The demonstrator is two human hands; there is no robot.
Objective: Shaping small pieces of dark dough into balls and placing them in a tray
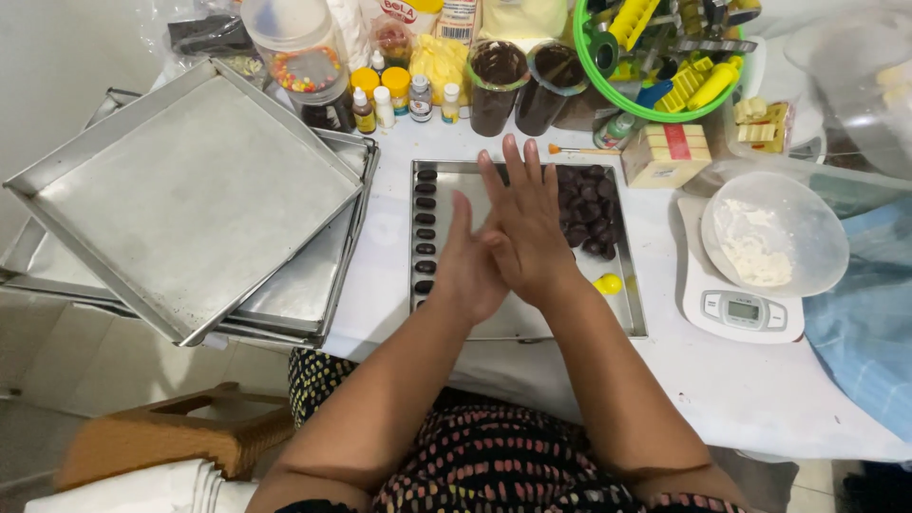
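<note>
My right hand [527, 223] lies flat, fingers spread, across the palm of my left hand [464, 271]. Both hover over a rectangular metal tray [532, 328] on the white table. Anything between the palms is hidden. A column of small dark chocolate pieces [425, 228] runs down the tray's left side, just left of my left hand. A heap of dark chocolate pieces [589, 209] sits in the tray's far right part, beside my right hand. A small yellow ball [608, 283] rests at the tray's right rim.
Stacked large baking trays [190, 199] fill the left. A kitchen scale [741, 309] carries a clear bowl of white powder [774, 237] at right. Behind stand two cups of chocolate [494, 81], small colouring bottles [399, 95] and a green basket [655, 109]. A wooden stool [161, 437] is lower left.
</note>
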